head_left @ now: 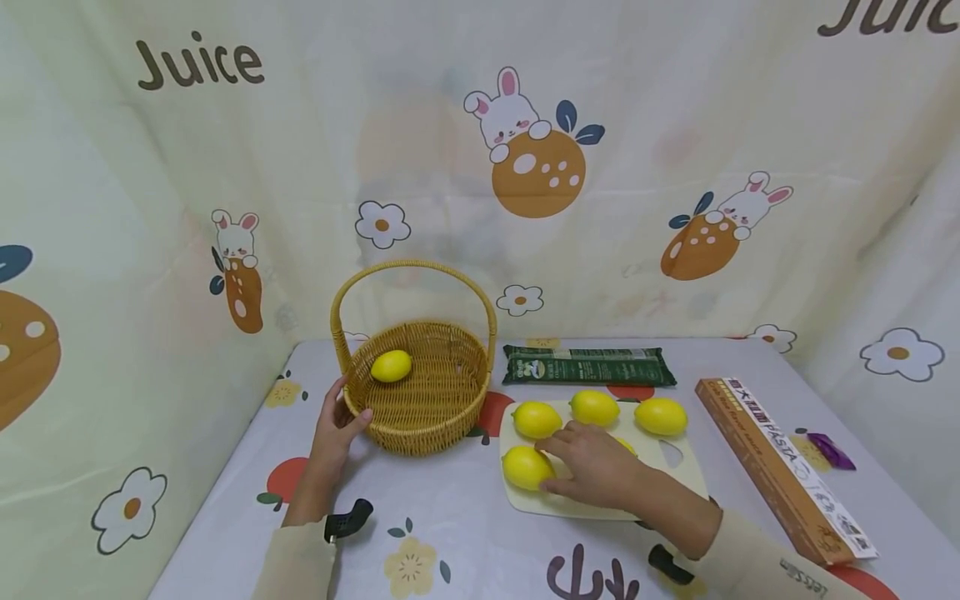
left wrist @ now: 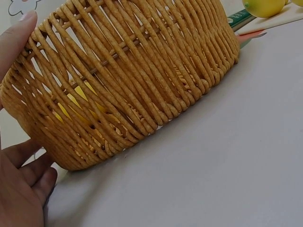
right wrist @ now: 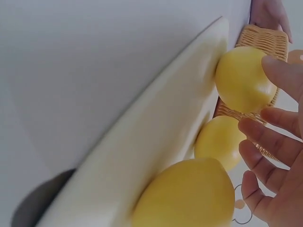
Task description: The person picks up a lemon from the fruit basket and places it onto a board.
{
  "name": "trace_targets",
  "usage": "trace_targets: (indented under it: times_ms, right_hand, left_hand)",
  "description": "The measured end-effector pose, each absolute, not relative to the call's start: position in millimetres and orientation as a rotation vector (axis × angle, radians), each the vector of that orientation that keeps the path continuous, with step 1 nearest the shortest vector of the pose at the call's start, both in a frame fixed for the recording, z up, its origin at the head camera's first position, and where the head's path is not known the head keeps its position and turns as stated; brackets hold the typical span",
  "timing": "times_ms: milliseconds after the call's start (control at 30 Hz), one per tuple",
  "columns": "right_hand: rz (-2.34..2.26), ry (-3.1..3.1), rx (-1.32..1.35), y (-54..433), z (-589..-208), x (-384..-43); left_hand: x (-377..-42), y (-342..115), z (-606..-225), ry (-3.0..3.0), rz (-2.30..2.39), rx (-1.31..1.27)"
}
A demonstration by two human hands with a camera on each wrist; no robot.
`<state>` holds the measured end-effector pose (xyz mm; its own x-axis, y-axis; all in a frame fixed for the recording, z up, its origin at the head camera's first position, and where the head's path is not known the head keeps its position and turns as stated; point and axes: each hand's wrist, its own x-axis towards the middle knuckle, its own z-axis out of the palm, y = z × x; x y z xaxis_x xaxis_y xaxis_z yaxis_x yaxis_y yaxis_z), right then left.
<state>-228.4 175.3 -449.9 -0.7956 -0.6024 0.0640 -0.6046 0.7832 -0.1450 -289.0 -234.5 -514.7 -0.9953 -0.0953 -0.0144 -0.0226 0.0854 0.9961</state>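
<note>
My left hand (head_left: 332,435) holds the left side of a round wicker basket (head_left: 420,440), the thumb over its rim and the other fingers outside, low against the wall in the left wrist view. One lemon (head_left: 392,366) lies inside the basket. My right hand (head_left: 600,468) is over a cream cutting board (head_left: 525,502), fingers spread and slightly bent. Its thumb and index finger are at the right side of the front-left lemon (head_left: 525,469); whether they press on it I cannot tell. Several more lemons (head_left: 537,419) lie on the board, one partly hidden behind the hand.
Behind the board lies a green packet (head_left: 588,367). To the right is a long brown-and-white pasta box (head_left: 783,471), with a small purple wrapper (head_left: 831,451) beyond it. The basket's tall handle (head_left: 412,265) stands upright. A patterned curtain (head_left: 420,150) hangs at the back and sides.
</note>
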Motion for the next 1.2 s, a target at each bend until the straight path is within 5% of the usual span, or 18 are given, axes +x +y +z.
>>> trace_targets:
  times_ms: [567,900,1200]
  right_hand:
    - [0.156,-2.929,1.161,151,-422,-250]
    - [0.151,-2.901,1.205,90,-392,-304]
    - [0.179,-2.955,1.215,38,-401,-346]
  left_hand:
    - [-294,-237,-513,-2.260,-2.024,0.109]
    - [-295,-238,-513,-2.257,-2.021,0.083]
    - [-293,-238,-519,-2.281,-2.047,0.095]
